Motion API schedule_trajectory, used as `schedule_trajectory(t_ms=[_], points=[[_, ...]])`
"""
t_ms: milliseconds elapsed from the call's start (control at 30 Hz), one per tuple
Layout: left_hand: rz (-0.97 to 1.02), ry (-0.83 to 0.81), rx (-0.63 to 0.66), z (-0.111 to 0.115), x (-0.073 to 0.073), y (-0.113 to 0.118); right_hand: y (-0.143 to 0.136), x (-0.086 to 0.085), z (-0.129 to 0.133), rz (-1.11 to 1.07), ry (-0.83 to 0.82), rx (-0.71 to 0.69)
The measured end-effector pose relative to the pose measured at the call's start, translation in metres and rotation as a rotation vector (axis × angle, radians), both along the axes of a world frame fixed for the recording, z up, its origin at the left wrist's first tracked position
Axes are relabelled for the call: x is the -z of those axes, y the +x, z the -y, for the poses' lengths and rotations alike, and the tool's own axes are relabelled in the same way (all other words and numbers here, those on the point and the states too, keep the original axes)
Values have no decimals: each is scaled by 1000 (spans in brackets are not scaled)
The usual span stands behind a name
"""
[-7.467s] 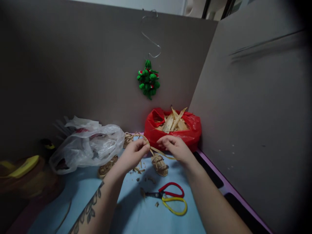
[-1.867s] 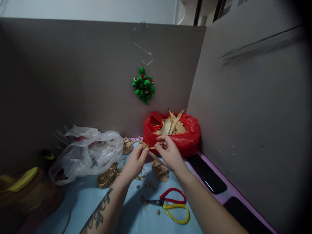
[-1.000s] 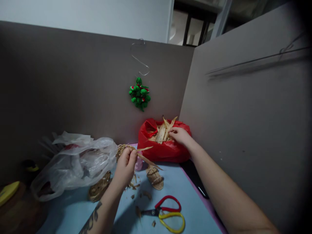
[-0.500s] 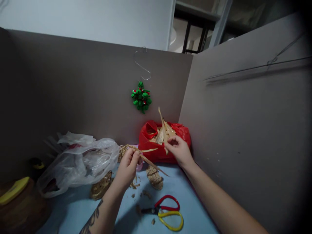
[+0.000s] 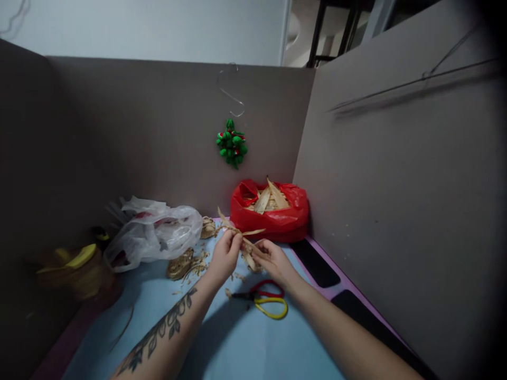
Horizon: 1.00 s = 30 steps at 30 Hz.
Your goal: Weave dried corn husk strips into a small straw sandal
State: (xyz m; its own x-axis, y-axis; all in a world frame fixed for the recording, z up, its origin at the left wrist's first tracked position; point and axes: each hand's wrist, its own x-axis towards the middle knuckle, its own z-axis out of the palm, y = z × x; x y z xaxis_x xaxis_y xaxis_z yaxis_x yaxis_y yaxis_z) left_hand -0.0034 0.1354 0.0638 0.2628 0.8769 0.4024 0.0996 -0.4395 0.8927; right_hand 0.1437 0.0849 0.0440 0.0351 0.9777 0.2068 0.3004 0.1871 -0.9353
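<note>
Tan, papery dried strips [image 5: 253, 232] held up in midair between the worker's two hands, above a blue cloth [image 5: 257, 338]. Left hand [image 5: 225, 253] pinches them between thumb and curled forefinger. Right hand [image 5: 273, 261] pinches the lower strips, fingers partly hidden from where I stand.

Lie of the strips: one tip points right and slightly up, below the front of the red bag [image 5: 269, 224]; another points away and leftward. The broader ones slope down, long axis from left hand to right hand. A twisted cord [image 5: 225, 228] runs left from the left hand towards a woven piece [image 5: 208, 227]; whether joined, cannot tell.

Containers: red bag, plastic, mouth wide, heaped with pale husk pieces [image 5: 262, 200], two leaning together like a tent. Clear plastic bag [image 5: 170, 237], slumped; contents hard to make out, something reddish. Far left, a brown vessel [image 5: 89, 277], blurred, with a yellow object [image 5: 82, 256] at its top.

Around the hands: second woven piece [image 5: 180, 264], beside the clear bag; scraps [image 5: 200, 264] near it. Scissors [image 5: 253, 297] flat on the cloth, blades leftward, red and yellow handles. Two black slabs [image 5: 317, 264] along the right edge. Green ornament [image 5: 232, 145] hanging on the grey partition [image 5: 166, 132].
</note>
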Motion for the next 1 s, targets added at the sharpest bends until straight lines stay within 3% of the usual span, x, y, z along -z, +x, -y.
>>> schedule_trajectory(t_ms=[167, 267, 367, 500, 633, 733, 800, 1000], points=[[107, 14, -391, 21, 19, -34, 28, 26, 27, 738, -197, -160], [157, 6, -532, 33, 35, -48, 33, 40, 35, 889, -243, -260], [179, -32, -599, 41, 52, -56, 34, 45, 34, 901, -307, -279], [229, -57, -686, 42, 63, -66, 33, 48, 31, 613, -358, -291], [268, -45, -760, 38, 63, -74, 14, 57, 41, -38, -559, -368], [227, -10, -828, 39, 62, -75, -10, 62, 56, -402, -693, -447], [213, 12, -850, 42, 62, -74, -25, 64, 67, -531, -769, -496], [85, 106, -777, 54, 61, -66, -47, 64, 89, -847, -793, -633]])
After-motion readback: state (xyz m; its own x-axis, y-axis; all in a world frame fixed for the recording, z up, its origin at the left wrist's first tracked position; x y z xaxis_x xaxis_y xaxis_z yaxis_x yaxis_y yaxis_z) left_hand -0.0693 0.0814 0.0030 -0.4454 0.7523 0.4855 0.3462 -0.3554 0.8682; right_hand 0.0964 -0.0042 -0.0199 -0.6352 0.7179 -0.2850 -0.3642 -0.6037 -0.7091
